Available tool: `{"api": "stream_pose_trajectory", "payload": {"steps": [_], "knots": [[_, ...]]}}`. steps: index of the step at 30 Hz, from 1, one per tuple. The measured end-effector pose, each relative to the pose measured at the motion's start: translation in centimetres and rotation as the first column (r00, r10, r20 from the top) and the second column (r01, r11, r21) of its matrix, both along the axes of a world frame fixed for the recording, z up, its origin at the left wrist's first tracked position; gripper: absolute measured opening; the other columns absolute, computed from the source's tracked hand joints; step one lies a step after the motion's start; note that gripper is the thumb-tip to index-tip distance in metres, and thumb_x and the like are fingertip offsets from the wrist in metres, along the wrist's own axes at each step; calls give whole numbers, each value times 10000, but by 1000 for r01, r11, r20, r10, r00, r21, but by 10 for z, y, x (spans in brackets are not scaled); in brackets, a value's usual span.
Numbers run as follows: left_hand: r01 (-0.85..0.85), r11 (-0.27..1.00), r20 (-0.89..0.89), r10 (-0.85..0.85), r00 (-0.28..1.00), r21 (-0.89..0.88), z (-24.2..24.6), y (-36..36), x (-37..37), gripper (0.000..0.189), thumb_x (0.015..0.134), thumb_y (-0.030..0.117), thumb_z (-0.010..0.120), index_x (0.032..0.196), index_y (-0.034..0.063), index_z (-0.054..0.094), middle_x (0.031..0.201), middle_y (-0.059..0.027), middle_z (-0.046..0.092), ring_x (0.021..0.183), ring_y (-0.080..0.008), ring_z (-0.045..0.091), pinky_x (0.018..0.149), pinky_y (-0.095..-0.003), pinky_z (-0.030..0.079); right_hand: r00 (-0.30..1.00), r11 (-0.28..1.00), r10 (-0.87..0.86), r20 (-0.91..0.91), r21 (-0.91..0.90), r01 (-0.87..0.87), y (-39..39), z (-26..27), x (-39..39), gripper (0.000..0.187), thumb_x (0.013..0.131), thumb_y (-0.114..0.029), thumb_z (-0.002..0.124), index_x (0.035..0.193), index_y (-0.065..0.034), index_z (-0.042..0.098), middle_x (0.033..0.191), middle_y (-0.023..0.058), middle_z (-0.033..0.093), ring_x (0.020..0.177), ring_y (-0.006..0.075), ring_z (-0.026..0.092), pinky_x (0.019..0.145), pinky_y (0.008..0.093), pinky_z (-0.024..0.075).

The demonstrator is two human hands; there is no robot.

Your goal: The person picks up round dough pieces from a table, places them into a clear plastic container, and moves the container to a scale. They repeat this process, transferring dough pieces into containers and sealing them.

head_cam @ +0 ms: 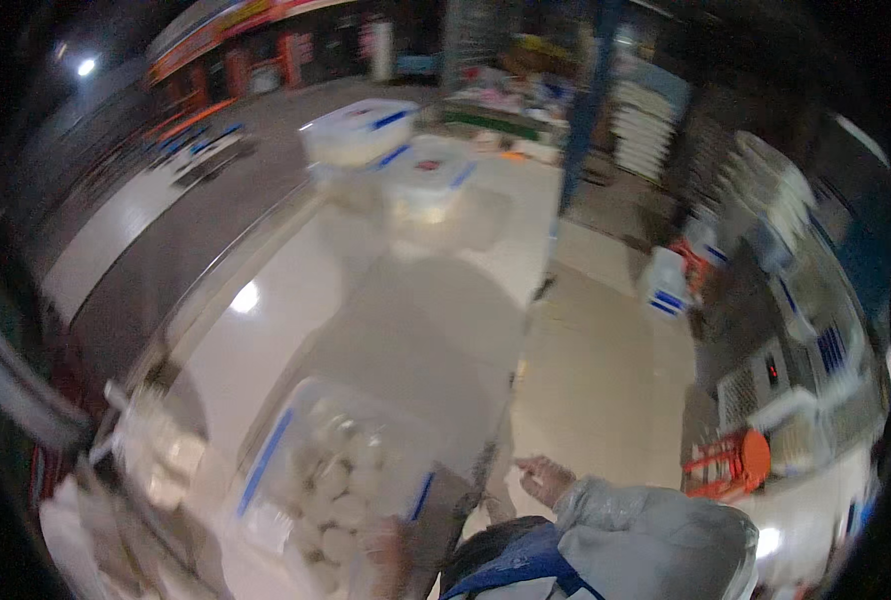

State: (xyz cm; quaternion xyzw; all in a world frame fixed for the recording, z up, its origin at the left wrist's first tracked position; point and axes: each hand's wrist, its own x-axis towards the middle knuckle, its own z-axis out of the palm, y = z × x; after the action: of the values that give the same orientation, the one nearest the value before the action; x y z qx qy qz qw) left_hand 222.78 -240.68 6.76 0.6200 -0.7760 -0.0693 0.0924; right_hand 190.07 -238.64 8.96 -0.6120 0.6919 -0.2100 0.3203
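A clear plastic tub (280, 442) with blue side clips stands on the pale counter. Inside it are several round, whitish pieces (340, 499), possibly dough, blurred by motion. My left hand (389, 551) is at the tub's near right side; blur hides whether it grips the rim. Off the counter's right edge, my right hand (544, 480) hangs over the tiled floor with its fingers loosely spread and nothing visible in them. A grey, shiny sleeve (648, 525) covers that arm.
Two lidded plastic tubs, one (359, 135) behind the other (430, 180), stand at the counter's far end. A clear bag (164, 450) lies on the left. To the right are an orange stool (745, 461), a white container (667, 281) and a blue post (586, 112).
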Motion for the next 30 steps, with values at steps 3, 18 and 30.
{"api": "stream_pose_trajectory", "payload": {"steps": [3,18,30], "knots": [[71,997,16,-72,997,42,-10,-46,23,322,773,378,600,882,78,552,808,-96,570,783,-293,575,630,-433,443,993,994,-81,89,81,74,35,-35,3,410,875,-297,481,1247,-126,487,1173,135,528,1080,291,515,924,383,405],[848,-202,207,-972,-112,-490,121,-62,-344,301,862,284,574,992,18,629,981,-160,625,855,-302,600,767,-381,492,393,394,-919,42,38,918,257,-33,-122,433,843,-197,507,1274,-189,458,1081,108,580,965,237,561,808,328,459],[987,117,-72,-989,125,109,-35,30,-508,211,769,281,582,793,74,617,843,-134,616,800,-313,595,716,-438,468,102,107,-974,200,11,994,390,-7,-231,363,810,-163,537,1171,-181,565,1073,93,607,956,239,595,814,333,477]]}}
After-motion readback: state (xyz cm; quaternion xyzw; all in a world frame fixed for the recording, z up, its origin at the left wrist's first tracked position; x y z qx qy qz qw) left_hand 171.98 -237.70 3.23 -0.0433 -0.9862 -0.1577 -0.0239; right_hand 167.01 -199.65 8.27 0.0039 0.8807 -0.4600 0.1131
